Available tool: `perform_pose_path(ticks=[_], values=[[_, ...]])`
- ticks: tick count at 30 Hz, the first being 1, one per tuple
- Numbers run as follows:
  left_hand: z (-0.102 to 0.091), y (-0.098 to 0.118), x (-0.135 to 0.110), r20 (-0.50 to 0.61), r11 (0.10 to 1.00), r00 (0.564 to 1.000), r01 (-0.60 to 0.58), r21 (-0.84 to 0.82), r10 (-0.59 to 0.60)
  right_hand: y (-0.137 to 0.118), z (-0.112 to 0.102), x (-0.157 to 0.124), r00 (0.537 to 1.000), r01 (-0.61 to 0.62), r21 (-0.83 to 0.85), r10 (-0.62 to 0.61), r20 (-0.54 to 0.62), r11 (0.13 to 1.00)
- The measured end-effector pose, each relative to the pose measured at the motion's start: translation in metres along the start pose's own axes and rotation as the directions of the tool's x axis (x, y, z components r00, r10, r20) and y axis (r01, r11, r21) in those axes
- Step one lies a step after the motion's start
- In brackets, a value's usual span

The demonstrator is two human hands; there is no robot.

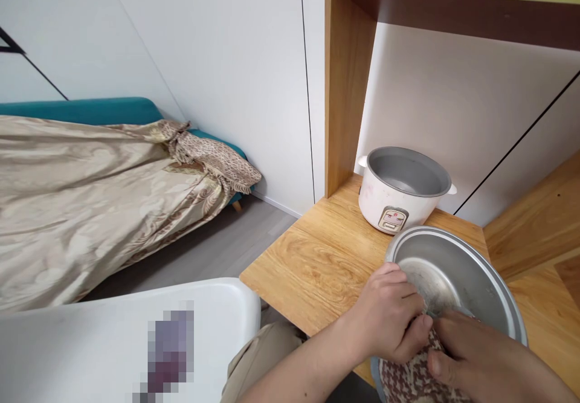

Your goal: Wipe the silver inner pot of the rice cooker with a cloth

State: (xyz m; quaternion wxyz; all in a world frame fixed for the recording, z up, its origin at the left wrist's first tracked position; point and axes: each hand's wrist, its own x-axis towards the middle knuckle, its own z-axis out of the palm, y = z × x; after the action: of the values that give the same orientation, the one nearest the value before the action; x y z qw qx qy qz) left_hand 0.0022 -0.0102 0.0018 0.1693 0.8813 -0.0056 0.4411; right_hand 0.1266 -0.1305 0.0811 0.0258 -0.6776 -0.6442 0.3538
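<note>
Far left we see a bed under a beige patterned cover, teal edge behind it. Below that, a white chair back with a blurred patch. Moving right, a wooden worktop juts out from a wooden shelf unit. On the worktop stands a white rice cooker body, lid off, grey inside, just behind the metal inner pot. The pot is tilted, mouth toward us, held low over the worktop's near edge. Our left hand is curled shut over the pot's near rim, fingers bunched on a checked cloth that lies against the pot. Our right hand sits lower right, thumb and fingers closed on the same cloth, touching the left. How tight the right hand's grip is, we cannot tell.
</note>
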Motion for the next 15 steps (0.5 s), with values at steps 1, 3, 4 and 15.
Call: perform_pose_path(ticks=[1, 3, 4, 15], values=[[0.0000, 0.0000, -0.0001, 0.006, 1.000, 1.000, 0.003, 0.003, -0.003, 0.0001, 0.0004, 0.0000, 1.000, -0.004, 0.006, 0.004, -0.004, 1.000], [0.0001, -0.0003, -0.0003, 0.020, 1.000, 1.000, 0.008, 0.010, -0.008, 0.0003, 0.0021, 0.0001, 0.999, -0.038, 0.022, 0.039, -0.014, 0.999], [0.0002, -0.0004, -0.0004, 0.024, 1.000, 1.000, 0.008, 0.011, -0.008, 0.0005, 0.0033, 0.0001, 0.998, -0.056, 0.024, 0.056, -0.020, 0.998], [-0.0008, 0.0001, -0.0005, 0.018, 1.000, 1.000, 0.003, 0.011, -0.004, -0.0033, 0.0028, 0.0020, 0.993, -0.088, -0.003, 0.087, -0.079, 0.996]])
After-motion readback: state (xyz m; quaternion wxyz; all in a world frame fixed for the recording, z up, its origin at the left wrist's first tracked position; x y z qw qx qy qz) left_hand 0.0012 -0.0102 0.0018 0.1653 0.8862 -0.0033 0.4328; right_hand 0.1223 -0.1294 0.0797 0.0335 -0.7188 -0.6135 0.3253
